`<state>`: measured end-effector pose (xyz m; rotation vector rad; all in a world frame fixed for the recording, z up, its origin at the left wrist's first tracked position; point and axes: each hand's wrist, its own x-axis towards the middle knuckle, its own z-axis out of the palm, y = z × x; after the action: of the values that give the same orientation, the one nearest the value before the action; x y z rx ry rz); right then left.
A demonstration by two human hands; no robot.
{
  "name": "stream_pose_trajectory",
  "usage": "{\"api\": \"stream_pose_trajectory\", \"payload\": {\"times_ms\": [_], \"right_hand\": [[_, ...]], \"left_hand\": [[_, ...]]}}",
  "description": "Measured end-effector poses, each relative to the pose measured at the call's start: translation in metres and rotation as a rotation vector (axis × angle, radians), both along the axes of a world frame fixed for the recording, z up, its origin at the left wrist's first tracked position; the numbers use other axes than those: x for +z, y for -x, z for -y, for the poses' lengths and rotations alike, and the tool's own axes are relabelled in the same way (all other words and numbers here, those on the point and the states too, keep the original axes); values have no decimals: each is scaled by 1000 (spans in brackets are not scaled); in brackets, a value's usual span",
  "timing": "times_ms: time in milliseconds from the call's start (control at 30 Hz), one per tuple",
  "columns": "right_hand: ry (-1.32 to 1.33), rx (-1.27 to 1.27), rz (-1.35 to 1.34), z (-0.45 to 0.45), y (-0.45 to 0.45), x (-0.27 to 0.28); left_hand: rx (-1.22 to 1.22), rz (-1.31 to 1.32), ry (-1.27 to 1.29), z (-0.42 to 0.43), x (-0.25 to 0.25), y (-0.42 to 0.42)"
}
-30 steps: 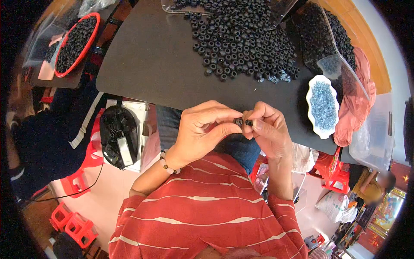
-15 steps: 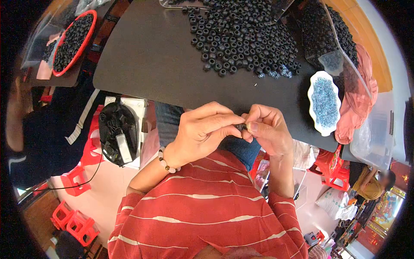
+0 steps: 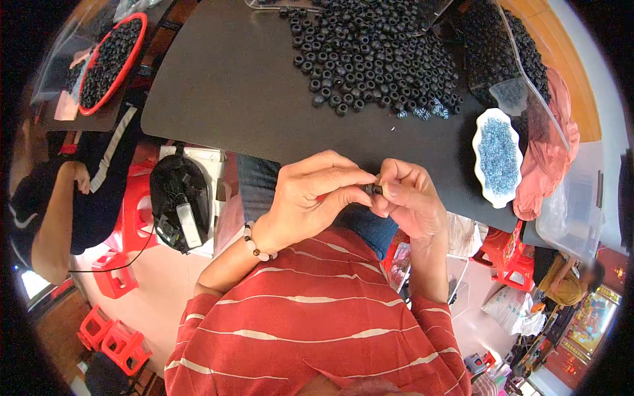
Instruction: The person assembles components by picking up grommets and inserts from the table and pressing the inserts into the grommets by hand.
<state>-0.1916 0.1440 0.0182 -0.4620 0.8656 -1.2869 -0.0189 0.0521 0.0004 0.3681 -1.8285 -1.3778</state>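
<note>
My left hand pinches a small black bead between thumb and fingertips, just past the table's front edge. From the other side my right hand closes on a small dark piece touching that bead; the fingertips hide most of it. Beyond my hands a pile of black beads lies on the dark table, with a few blue-and-white striped pieces at its near edge. To the right stands a white scalloped dish of tiny blue beads.
A clear bin of black beads and a pink cloth are at the right. A red-rimmed basket sits at the upper left. Another person's arm shows at the far left. Red stools stand on the floor.
The dark pieces have come together between my fingertips, where a gap showed a second ago. At the far left, the other person's arm and hand have come into clearer view.
</note>
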Motion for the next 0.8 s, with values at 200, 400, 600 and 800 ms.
{"api": "stream_pose_trajectory", "payload": {"times_ms": [200, 400, 600, 800], "right_hand": [[-20, -12, -53, -1, -2, 1], [24, -16, -113, -2, -3, 2], [26, -93, -53, -6, -12, 2], [34, -140, -114, -11, -15, 6]], "left_hand": [[16, 31, 67, -1, 2, -2], [54, 18, 185, -3, 6, -2], [118, 9, 287, -7, 8, 1], [123, 30, 379, -10, 16, 4]]}}
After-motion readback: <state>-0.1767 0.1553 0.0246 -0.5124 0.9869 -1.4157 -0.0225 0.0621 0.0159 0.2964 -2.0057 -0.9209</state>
